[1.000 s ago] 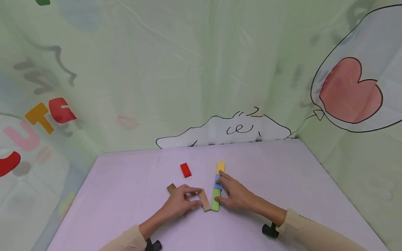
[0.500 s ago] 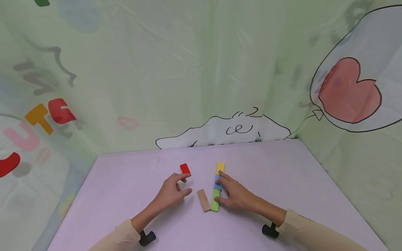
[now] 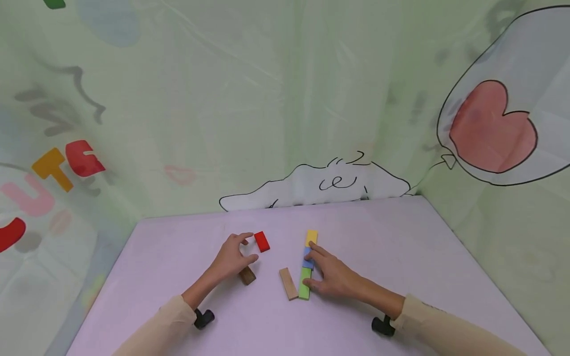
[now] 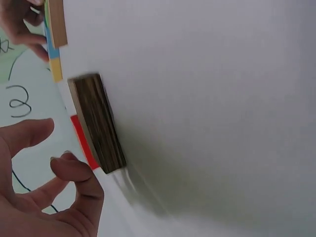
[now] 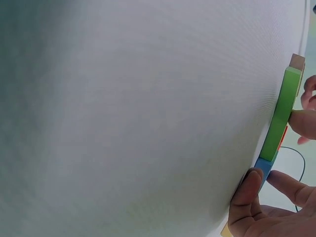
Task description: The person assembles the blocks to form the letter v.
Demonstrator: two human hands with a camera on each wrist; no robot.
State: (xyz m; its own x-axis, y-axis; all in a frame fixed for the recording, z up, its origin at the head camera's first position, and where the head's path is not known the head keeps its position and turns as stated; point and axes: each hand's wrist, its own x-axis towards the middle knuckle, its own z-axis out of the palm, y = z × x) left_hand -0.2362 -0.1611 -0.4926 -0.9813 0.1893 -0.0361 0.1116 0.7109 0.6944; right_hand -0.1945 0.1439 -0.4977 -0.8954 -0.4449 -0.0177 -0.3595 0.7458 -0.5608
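My left hand [image 3: 231, 257] hovers with thumb and fingers spread, nothing between them. Its fingertips are close to a red block [image 3: 262, 242]. Partly hidden beneath it lies a dark brown wooden block [image 3: 247, 276], plain to see in the left wrist view [image 4: 98, 123]. My right hand [image 3: 331, 272] rests on an end-to-end row of blocks. Its fingers touch the blue block [image 5: 264, 168], while the thumb touches the green block [image 5: 282, 113]. The yellow block [image 3: 312, 237] forms the row's far end. A light wooden block [image 3: 288, 284] lies left of the green one, their near ends close together.
The blocks lie on a pale lilac table [image 3: 378, 232]. Behind it hangs a light green printed curtain [image 3: 222, 99], with more curtain at both sides. Each wrist wears a black camera mount [image 3: 204, 319].
My left hand has left the light wooden block and moved left and away from me, past the dark brown block to the red block. My right hand has stayed on the row.
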